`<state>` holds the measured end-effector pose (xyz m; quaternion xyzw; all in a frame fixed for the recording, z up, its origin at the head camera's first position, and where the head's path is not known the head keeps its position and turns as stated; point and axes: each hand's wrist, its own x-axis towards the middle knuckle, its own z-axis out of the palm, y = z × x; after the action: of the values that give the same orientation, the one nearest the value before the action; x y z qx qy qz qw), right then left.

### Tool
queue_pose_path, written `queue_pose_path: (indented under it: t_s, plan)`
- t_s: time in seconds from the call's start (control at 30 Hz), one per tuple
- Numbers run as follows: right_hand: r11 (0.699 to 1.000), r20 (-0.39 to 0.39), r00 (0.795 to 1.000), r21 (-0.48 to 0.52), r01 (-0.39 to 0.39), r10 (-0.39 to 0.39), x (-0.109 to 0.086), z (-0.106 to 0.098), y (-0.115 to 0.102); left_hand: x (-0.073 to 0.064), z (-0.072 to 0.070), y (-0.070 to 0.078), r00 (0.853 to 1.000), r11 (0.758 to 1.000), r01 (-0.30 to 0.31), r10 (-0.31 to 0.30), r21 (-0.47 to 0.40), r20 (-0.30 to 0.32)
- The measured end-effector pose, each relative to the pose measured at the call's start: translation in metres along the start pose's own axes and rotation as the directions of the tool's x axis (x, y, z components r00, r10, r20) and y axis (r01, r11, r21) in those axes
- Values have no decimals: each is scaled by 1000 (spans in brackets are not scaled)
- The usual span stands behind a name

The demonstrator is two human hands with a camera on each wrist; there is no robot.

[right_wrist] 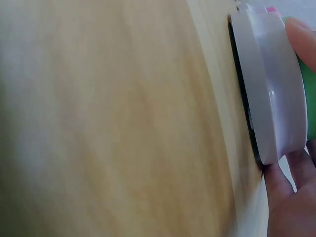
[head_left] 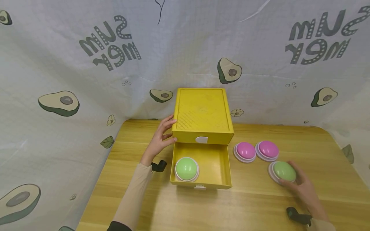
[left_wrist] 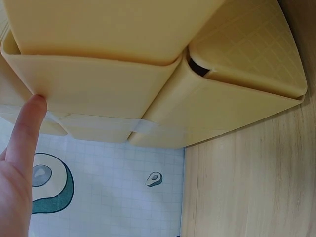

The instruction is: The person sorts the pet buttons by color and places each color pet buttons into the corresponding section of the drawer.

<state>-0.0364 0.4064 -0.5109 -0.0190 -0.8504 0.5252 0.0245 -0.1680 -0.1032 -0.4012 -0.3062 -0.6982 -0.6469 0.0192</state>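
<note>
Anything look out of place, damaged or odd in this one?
Two things: the lettering on the backdrop cloth reads mirror-reversed, and the top of the yellow box has dark crosshatched marks near the left hand, perhaps wear or residue. I see no spill.

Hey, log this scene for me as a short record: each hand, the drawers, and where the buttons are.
Left hand: touches left side of yellow box
Right hand: grips one green button
Upper drawer: closed
Lower drawer: pulled out
In lower drawer: another green button, toward the left
On table: two pink buttons, side by side, right of the lower drawer
Button count: four
Backdrop: pale sheet, avocado prints
</note>
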Motion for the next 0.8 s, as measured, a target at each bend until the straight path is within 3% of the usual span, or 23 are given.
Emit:
queue_pose_path:
  t_s: [0.33,0.63,0.8]
  plan:
    - [999,-12,999,-15,-52,52,-3,2,-4,0,1,1,1000,1000,4,-4,8,-2]
    - [999,-56,998,-13,32,-33,-3,2,-15,0,1,1,1000,1000,3,-3,5,-4]
    - [993,-47,997,103,60,-55,-4,0,-20,0,2,1,1000,1000,6,-6,1,1]
